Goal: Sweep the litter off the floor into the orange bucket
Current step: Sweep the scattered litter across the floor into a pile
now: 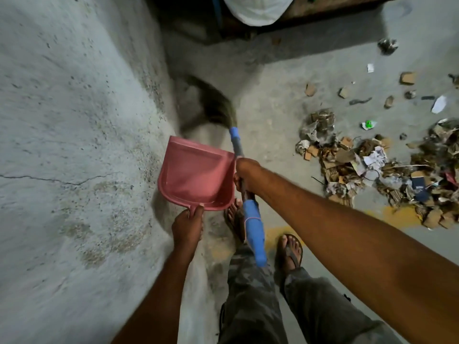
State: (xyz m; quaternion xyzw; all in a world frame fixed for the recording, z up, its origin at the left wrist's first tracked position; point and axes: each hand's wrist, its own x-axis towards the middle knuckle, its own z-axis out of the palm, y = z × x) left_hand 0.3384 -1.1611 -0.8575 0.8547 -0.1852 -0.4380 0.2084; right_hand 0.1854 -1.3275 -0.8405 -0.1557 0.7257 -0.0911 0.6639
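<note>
Left hand (187,225) grips the dustpan (198,175) handle; right hand (246,176) clasps the broom (251,217) mid-shaft. Litter (372,165) lies heaped far right: light, loose card and paper, likely to scatter. No bucket shows.

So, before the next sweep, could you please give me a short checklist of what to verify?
1. Left hand grips the dustpan by its handle: ok.
2. Right hand grips the broom on its handle: ok.
3. Dustpan has room for a load: ok, it looks empty.
4. Bristles are at the litter pile: not ok. They are by the wall, and the pile lies apart to the right.
5. Orange bucket is within reach: cannot tell, as it is not in view.
</note>
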